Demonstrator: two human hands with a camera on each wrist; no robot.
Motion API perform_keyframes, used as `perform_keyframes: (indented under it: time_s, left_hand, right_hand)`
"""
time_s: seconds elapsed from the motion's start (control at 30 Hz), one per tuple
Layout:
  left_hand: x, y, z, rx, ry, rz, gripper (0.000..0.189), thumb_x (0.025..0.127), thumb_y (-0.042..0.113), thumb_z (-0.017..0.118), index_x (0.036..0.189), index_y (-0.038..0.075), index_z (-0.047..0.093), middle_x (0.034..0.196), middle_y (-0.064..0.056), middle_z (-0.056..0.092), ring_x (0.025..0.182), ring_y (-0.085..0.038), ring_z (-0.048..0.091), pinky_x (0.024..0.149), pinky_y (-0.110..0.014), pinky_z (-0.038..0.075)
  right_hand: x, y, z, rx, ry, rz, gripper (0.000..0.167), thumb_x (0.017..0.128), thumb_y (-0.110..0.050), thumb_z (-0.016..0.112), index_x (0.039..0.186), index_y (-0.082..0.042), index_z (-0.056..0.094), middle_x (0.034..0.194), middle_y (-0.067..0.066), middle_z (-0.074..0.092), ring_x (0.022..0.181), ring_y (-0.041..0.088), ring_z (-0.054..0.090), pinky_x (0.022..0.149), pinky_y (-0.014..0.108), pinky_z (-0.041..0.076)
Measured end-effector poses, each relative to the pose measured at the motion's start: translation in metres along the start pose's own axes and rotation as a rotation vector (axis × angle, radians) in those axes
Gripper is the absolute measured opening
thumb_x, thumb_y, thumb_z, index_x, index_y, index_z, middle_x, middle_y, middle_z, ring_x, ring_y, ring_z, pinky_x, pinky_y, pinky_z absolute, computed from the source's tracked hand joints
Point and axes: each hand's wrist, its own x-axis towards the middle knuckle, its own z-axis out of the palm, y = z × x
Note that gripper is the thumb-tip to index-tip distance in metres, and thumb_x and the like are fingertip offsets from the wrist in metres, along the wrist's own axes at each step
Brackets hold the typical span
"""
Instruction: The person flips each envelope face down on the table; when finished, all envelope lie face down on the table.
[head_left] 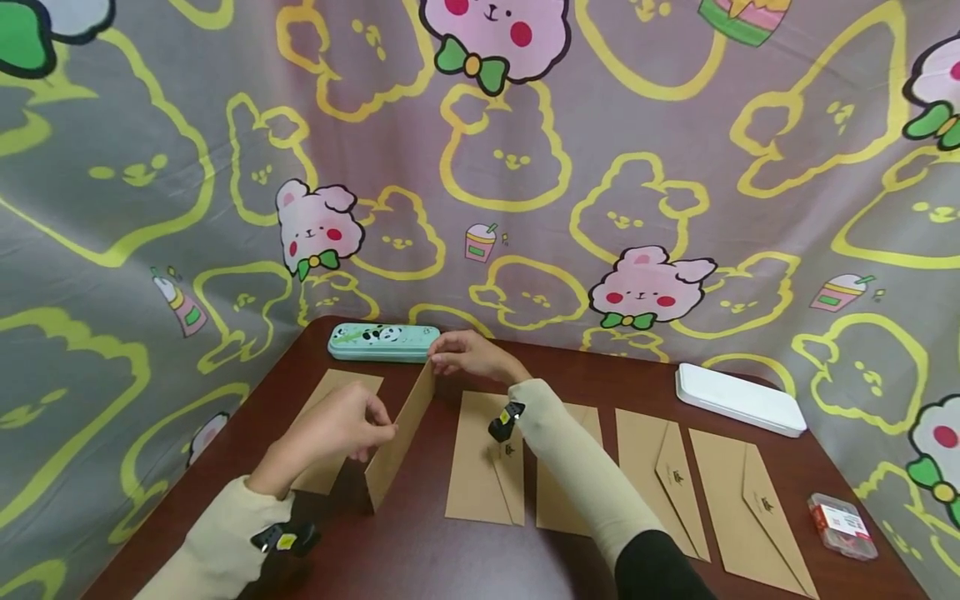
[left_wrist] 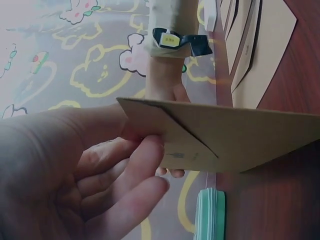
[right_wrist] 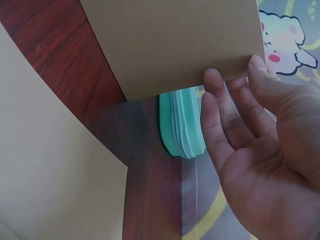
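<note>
A brown kraft envelope (head_left: 402, 440) stands on its long edge above the table, tilted away from me in length, with its pointed flap (left_wrist: 167, 127) showing in the left wrist view. My left hand (head_left: 333, 432) pinches its near upper corner between thumb and index finger, the other fingers loosely bent. At the far end my right hand (head_left: 474, 353) holds the upper corner, thumb on the edge and fingertips (right_wrist: 213, 77) against its plain face. Another brown envelope (head_left: 326, 471) lies flat on the table, partly behind my left hand.
Several flat envelopes (head_left: 757, 508) lie in a row on the right, one partly under my right sleeve (head_left: 577, 467). A mint panda pencil case (head_left: 382, 343) is at the back left, a white case (head_left: 738, 398) at the back right. A small clear box (head_left: 842, 525) sits near the right edge.
</note>
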Motion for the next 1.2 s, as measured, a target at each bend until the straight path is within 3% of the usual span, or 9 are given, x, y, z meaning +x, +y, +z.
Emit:
perform_keyframes:
  time_s: [0.23,0.57,0.83,1.0,1.2]
  left_hand:
    - [-0.001,0.003,0.002,0.019,0.039,-0.012,0.017,0.086,0.011,0.074,0.069,0.014,0.074,0.048,0.003,0.06,0.044,-0.01,0.057,0.046,-0.026,0.041]
    - [-0.007,0.0,-0.005,0.032,0.097,0.025,0.022,0.086,0.01,0.071,0.065,0.018,0.074,0.046,0.007,0.055,0.045,-0.008,0.051,0.045,-0.023,0.031]
    - [-0.012,-0.005,-0.018,0.006,0.177,0.031,0.016,0.086,0.012,0.073,0.071,0.016,0.078,0.056,0.006,0.066,0.05,-0.009,0.061,0.053,-0.026,0.049]
    - [-0.014,-0.006,-0.023,-0.04,0.176,0.001,0.013,0.087,0.014,0.074,0.075,0.013,0.078,0.064,0.003,0.07,0.052,-0.01,0.066,0.056,-0.028,0.054]
    - [-0.014,-0.008,-0.026,-0.082,0.159,0.014,0.012,0.089,0.015,0.074,0.079,0.011,0.079,0.063,0.001,0.069,0.052,-0.011,0.064,0.054,-0.028,0.054]
  right_hand:
    - [-0.001,0.0,0.001,-0.03,-0.003,-0.001,0.029,0.104,-0.015,0.06,0.127,0.001,0.064,0.116,0.011,0.072,0.105,0.023,0.072,0.094,0.038,0.059]
    - [-0.013,0.009,-0.004,-0.134,0.056,0.038,0.028,0.103,-0.022,0.064,0.129,-0.013,0.066,0.113,0.007,0.072,0.091,0.014,0.065,0.079,0.029,0.054]
    - [-0.023,0.019,-0.01,-0.13,0.068,0.059,0.029,0.102,-0.026,0.066,0.127,-0.013,0.069,0.122,0.007,0.071,0.088,0.014,0.06,0.08,0.031,0.052]
    - [-0.027,0.023,-0.012,-0.108,0.061,0.071,0.028,0.102,-0.028,0.065,0.126,-0.014,0.07,0.125,0.012,0.071,0.084,0.013,0.058,0.08,0.037,0.052]
    - [-0.029,0.025,-0.013,-0.089,0.062,0.08,0.026,0.102,-0.028,0.065,0.124,-0.016,0.072,0.122,0.012,0.072,0.081,0.012,0.058,0.081,0.042,0.052]
